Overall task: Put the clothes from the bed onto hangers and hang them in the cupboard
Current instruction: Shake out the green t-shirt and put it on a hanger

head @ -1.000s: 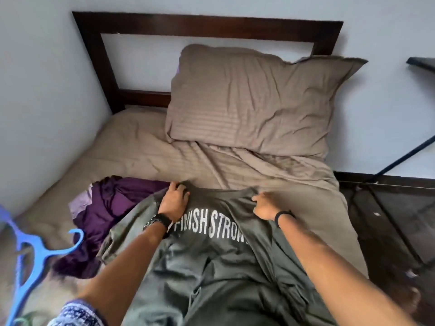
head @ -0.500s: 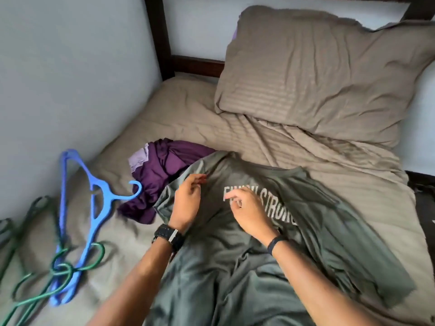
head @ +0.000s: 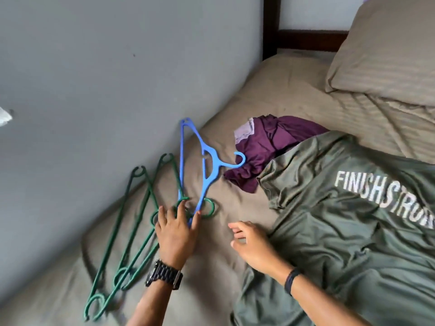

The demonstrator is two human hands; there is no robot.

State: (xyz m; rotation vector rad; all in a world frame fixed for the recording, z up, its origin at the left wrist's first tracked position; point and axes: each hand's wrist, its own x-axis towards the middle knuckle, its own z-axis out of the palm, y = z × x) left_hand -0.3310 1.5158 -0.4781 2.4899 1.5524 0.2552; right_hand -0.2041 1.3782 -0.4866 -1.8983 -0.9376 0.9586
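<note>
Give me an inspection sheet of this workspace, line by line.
Surface: bed, tan sheet, wrinkled.
Job's things: green T-shirt spread flat, print up; purple garment bunched beside it, partly under the shirt; blue hanger and green hangers along the wall.
Clutter: pillow at the head.
Hands: left hand open, fingertips at the hangers' hooks; right hand open, over the sheet.
Cables: nothing seen.
Surroundings: grey wall, dark headboard.

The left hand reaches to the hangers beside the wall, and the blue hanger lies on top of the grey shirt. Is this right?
Not quite. In the head view the blue hanger lies on the bedsheet beside the purple garment, not on the grey shirt. The left hand does reach to the hangers.
</note>
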